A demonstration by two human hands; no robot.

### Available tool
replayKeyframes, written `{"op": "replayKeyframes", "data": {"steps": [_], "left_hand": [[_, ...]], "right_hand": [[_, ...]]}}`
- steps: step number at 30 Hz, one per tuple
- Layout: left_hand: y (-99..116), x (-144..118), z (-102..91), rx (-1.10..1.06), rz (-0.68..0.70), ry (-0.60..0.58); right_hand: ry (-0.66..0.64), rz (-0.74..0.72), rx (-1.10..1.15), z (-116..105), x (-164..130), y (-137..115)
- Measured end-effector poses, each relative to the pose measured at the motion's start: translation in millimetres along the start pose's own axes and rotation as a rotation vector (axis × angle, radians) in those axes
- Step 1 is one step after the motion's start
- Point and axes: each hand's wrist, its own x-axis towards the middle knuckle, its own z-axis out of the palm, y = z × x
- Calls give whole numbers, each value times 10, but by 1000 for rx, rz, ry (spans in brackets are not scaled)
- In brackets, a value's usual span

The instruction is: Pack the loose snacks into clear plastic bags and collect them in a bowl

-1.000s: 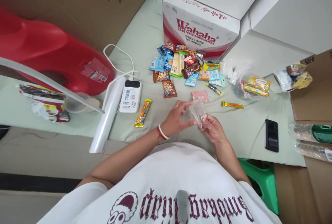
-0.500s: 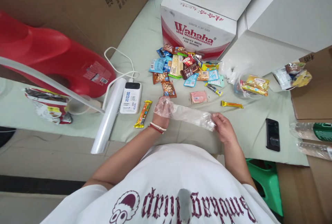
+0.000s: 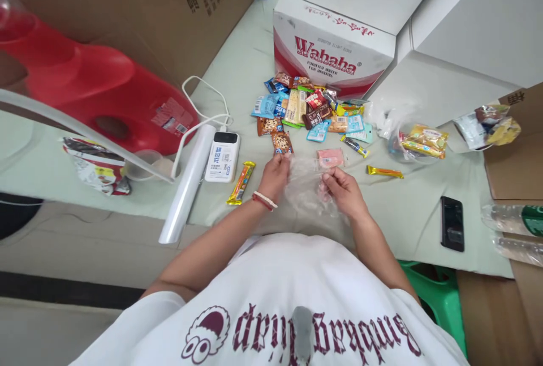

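A clear plastic bag [image 3: 306,188] is stretched between my two hands, just above the near part of the table. My left hand [image 3: 276,175] pinches its left side, close to a brown cookie packet [image 3: 282,142]. On the other side my right hand [image 3: 343,189] grips the bag with thumb and fingers. Right behind the bag lies a pink wrapped snack [image 3: 331,158], partly covered by the film. A yellow snack bar [image 3: 241,183] rests left of my left hand, and a thin orange-yellow stick packet [image 3: 384,172] lies right of my right hand.
A heap of wrapped snacks [image 3: 297,107] sits before a Wahaba-style white-and-red water carton [image 3: 335,55]. Leftward are a white power bank [image 3: 222,162], a plastic roll [image 3: 186,185] and a red jug [image 3: 106,83]. Rightward stand a snack-filled tub [image 3: 419,142] and a black phone [image 3: 452,223].
My hands have come closer together, the right one moving left. The bag, earlier a taut narrow strip, now hangs wider and looser. My left hand is no longer covered by the film.
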Motion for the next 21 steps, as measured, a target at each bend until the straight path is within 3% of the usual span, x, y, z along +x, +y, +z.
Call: {"op": "replayKeyframes", "data": {"steps": [3,5,8,11,15,18,21], "left_hand": [[117,44,-51,-120,-182,-27],[142,-12,-84,-154,-215,-22],[88,-188,-159,-172,-208,7],[-13,-362,-240,-246,-298,48],[-107,-453,-262,-223,-474,-76],[-122,-415,-216,-214,-449,-176],[-104,-353,-171,-262,-356,-197]], "right_hand": [[33,163,150,19,33,28],[113,205,234,52,47,61],[234,204,310,53,63,96],[287,201,326,10,70,95],[286,213,316,9,78,88],[273,205,295,32,88,134],[247,188,157,-11,66,179]]}}
